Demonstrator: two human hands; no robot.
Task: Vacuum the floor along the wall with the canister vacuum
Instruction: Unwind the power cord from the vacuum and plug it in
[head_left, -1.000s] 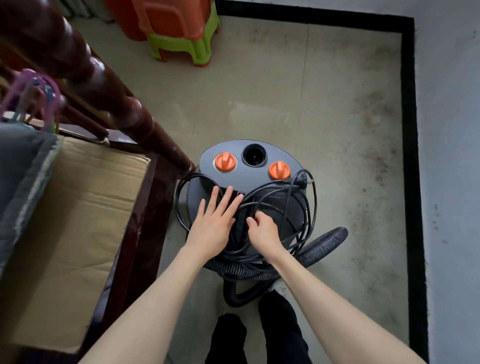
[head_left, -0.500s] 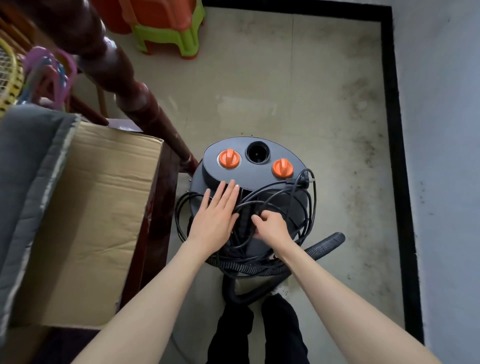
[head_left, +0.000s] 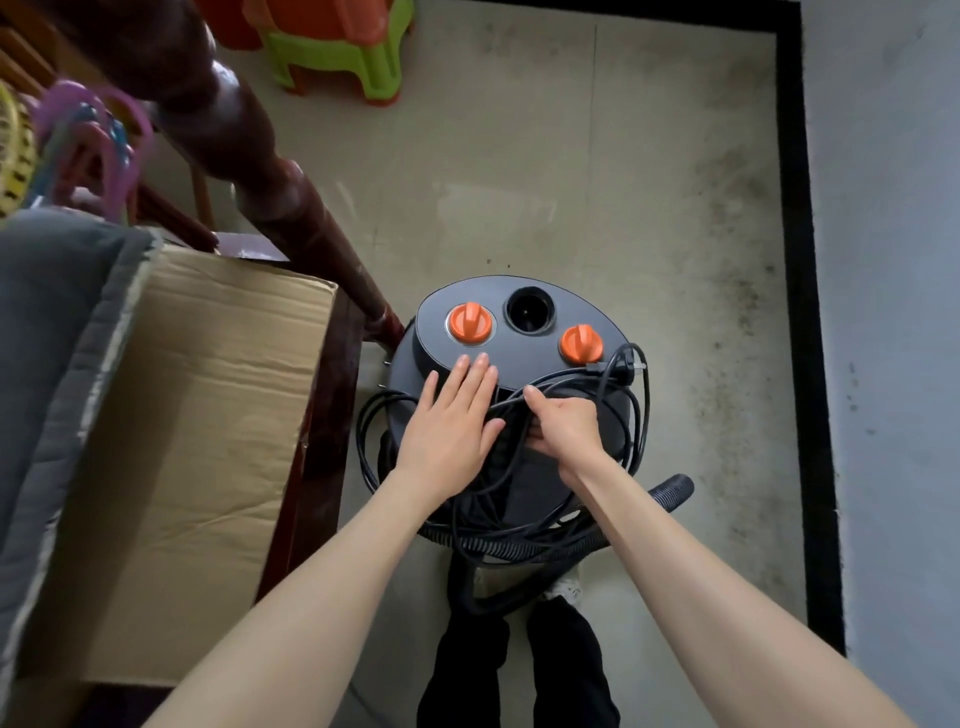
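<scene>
Floor: grubby beige tiles (head_left: 597, 171) with a black border strip (head_left: 795, 312) running along the grey wall (head_left: 883, 260), lots of dark specks near that edge
Vacuum spot: canister vacuum (head_left: 524, 364) sits on the floor right in front of the person's feet, close beside a dark wooden post (head_left: 291, 208) and a cardboard box (head_left: 208, 415)
Left hand: left hand (head_left: 447, 421) lies flat on the lid, fingers straight, just pressing down
Right hand: right hand (head_left: 563, 426) has its fingers curled round the black power cord (head_left: 631, 415), which is looped all over the top
Hose: ribbed hose (head_left: 670, 491) curls round the base
How it'll handle: body looks bulky and rigid, probably heavy-ish; cord is floppy and tangly, so I'd free the loops first and find the plug (head_left: 623, 364)
Knobs: two orange ones (head_left: 470, 322), untouched
</scene>
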